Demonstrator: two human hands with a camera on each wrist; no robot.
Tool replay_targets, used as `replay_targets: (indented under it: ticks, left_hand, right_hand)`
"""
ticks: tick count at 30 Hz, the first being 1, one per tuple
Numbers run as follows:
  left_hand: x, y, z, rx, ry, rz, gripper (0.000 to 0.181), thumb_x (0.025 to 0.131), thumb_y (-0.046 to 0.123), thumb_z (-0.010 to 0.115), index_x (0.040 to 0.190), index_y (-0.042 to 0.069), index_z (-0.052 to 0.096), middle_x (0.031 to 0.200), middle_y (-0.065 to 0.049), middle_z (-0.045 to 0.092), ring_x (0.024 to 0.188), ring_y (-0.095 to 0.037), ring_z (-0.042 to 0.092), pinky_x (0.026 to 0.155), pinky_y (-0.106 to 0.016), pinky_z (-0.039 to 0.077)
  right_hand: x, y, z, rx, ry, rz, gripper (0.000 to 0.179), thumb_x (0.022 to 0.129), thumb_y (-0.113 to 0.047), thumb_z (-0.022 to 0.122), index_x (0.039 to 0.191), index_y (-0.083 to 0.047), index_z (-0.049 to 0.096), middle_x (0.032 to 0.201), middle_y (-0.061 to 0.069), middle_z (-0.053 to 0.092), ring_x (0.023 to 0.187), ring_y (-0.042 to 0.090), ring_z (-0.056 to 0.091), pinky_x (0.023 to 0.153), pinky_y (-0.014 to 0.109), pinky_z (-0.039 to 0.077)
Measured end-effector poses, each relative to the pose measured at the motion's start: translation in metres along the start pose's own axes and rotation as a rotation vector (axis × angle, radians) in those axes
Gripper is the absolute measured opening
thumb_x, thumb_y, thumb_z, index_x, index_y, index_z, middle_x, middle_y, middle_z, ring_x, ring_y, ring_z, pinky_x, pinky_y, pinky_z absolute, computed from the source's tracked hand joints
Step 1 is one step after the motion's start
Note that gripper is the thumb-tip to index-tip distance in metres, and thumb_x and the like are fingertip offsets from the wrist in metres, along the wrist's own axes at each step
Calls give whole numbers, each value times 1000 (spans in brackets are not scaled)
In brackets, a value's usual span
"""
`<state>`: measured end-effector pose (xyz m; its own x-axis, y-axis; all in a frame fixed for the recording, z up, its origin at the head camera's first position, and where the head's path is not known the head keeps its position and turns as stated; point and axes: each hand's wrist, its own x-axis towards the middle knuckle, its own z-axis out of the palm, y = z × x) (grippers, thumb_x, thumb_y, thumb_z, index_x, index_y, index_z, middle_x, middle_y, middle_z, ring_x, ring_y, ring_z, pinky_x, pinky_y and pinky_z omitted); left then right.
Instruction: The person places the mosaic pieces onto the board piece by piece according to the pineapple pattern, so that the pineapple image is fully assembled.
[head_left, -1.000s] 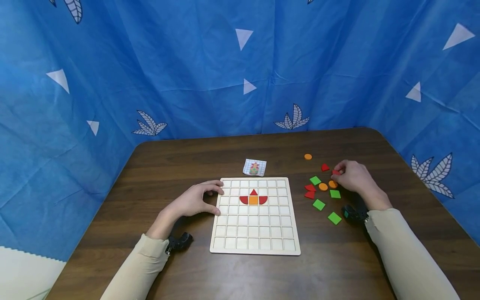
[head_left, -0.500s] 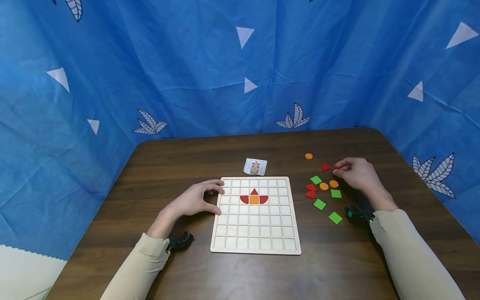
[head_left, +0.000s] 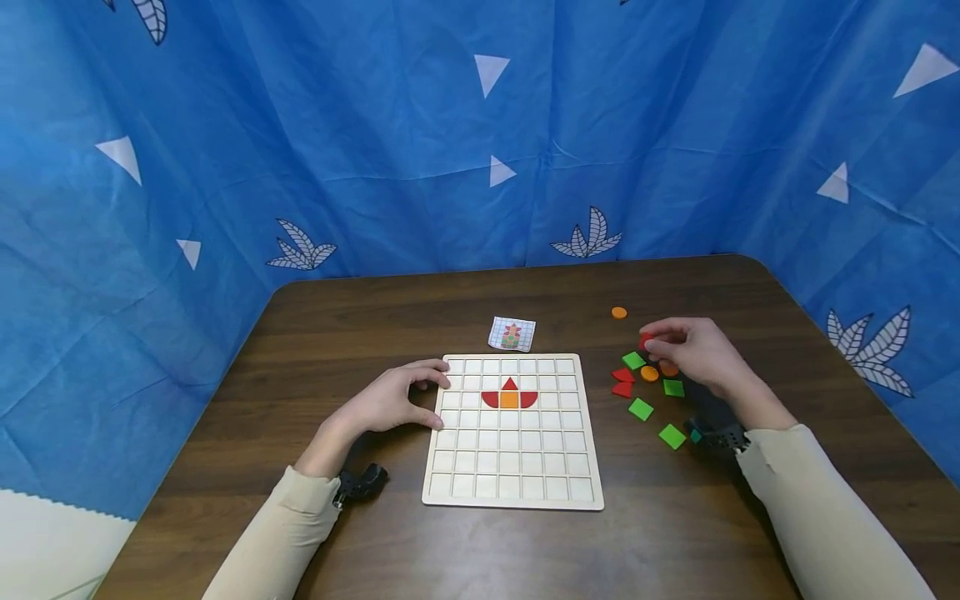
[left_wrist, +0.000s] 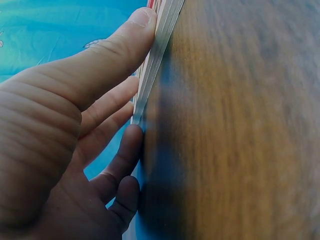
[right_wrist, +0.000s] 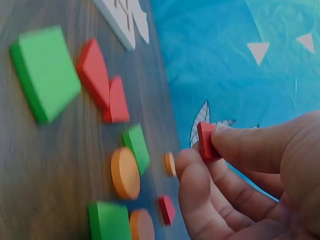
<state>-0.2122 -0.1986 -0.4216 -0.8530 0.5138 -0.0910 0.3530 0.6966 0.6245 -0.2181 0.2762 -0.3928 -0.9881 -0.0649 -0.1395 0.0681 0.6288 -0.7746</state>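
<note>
right hand [head_left: 697, 350]: red piece [right_wrist: 206, 141] pinched in fingers, loose pieces [head_left: 649, 373] just below | left hand [head_left: 390, 400]: grid board [head_left: 513, 475] edge pressed, fingers straight

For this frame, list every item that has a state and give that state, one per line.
Right hand: pinches a red piece, lifted off the table.
Left hand: rests against the left edge of the board, thumb and fingers on it.
Board: flat on the table, four pieces set in its cells, the other cells empty.
Loose pieces: lying flat on the table right of the board.
Pattern card: flat, behind the board.
</note>
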Motion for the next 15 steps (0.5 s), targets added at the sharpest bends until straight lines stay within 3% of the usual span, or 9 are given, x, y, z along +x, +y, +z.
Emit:
replay_targets:
  ticks: [15]
  left_hand:
    - [1, -2, 1, -1, -5, -26, 52, 75, 39, 92, 120, 26, 70, 155, 4, 51, 129, -22, 56, 111, -44, 47]
  right_hand:
    - [-9, -30, 24, 66, -98, -45, 34, 102, -17, 67, 131, -2, 66, 117, 22, 71, 94, 30, 68, 79, 31, 60]
